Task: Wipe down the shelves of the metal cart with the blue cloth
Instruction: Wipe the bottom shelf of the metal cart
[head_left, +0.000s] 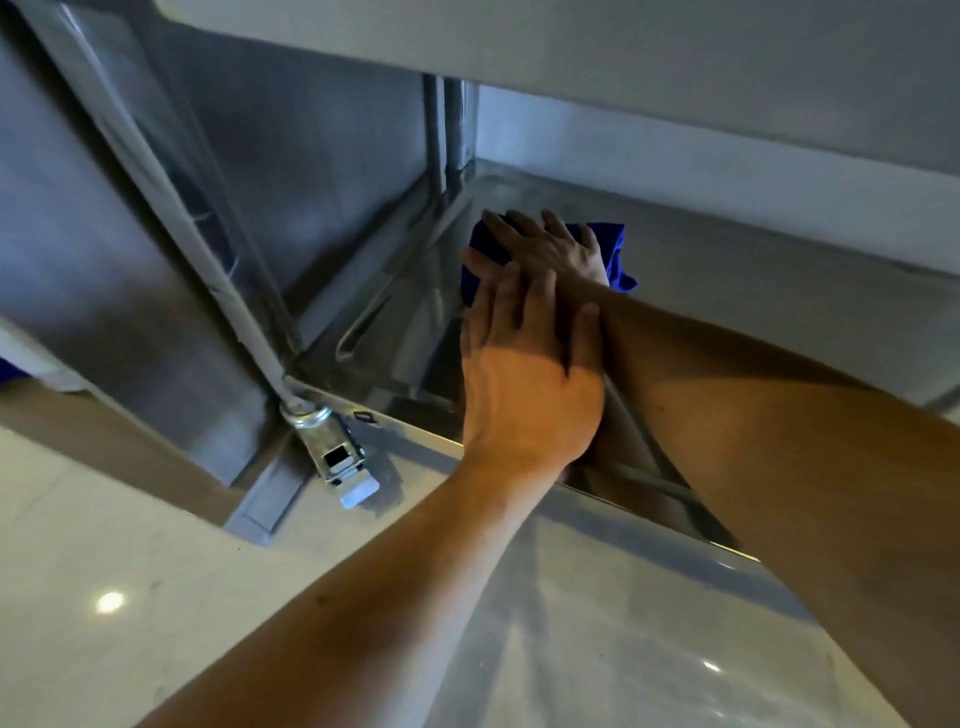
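On the low shelf (753, 291) of the metal cart (363, 171), toward its far left corner, lies the blue cloth (615, 254). The right hand (550, 244) is flat on top of the cloth with its fingers straight and spread, pressing it down on the shiny metal. It does not curl round the cloth. Blue cloth shows past the fingertips on the left and past the wrist on the right.

The left hand (524, 374) lies over the right forearm, just near of the right hand. Its fingers are straight and close together, and it holds nothing. Its fingertips reach the near left edge of the cloth, but it is hard to tell if they touch it.

Both bare arms come in from the near side and cross the near rim of the shelf. The shelf surface mirrors the arms.

Above the hands, the under side of a higher shelf (571, 41) fills the far part of the view. A metal post (447, 130) stands at the far corner, and a slanted post (171, 208) runs down on the left to a wheel bracket (332, 447). The pale floor (104, 571) lies near and left.

No writing or label can be read.
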